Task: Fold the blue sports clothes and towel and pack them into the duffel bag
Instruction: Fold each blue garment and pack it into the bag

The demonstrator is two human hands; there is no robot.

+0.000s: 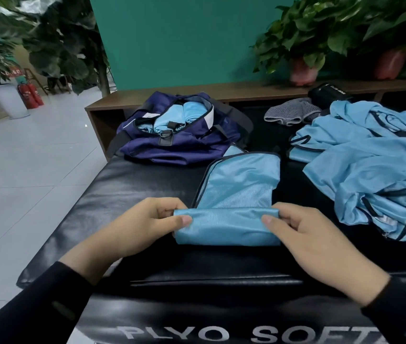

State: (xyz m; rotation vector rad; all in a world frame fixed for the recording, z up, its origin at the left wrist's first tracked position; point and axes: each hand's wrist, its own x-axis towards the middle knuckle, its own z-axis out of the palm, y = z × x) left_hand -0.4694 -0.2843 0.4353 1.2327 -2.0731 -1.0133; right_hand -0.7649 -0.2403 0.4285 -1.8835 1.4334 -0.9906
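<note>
- Nearest, at 6 o'clock, the black padded box (147,184) carries white lettering "PLYO SOFT" on its front face; its shiny top is the working surface.
- The left hand (132,229), black sleeve at 7 o'clock, pinches the left end of the rolled near edge of a blue garment (236,194), thumb on top and fingers curled under the fold.
- The right hand (313,242), sleeve at 5 o'clock, grips the right end of the same roll, thumb laid across the cloth and fingers tucked behind it.
- That blue garment lies at the centre of the box top; its near part is rolled into a flat tube between the hands, and the rest stretches away toward 12 o'clock, dark piping along its left edge.
- At 3 o'clock, a loose heap of blue sports clothes (370,160) with dark trim lies crumpled, apart from the garment being rolled.
- At 11 o'clock, just beyond the garment's far end, the navy duffel bag (179,142) sits unzipped with blue rolled pieces (172,119) inside its mouth.
- At 1 o'clock, a grey striped cloth (291,114) lies beside a black item (326,94); what that item is I cannot tell.
- Farthest, a wooden bench (241,90) holds potted plants (301,38) against a teal wall (184,38); red fire extinguishers (29,95) stand at 10 o'clock.
</note>
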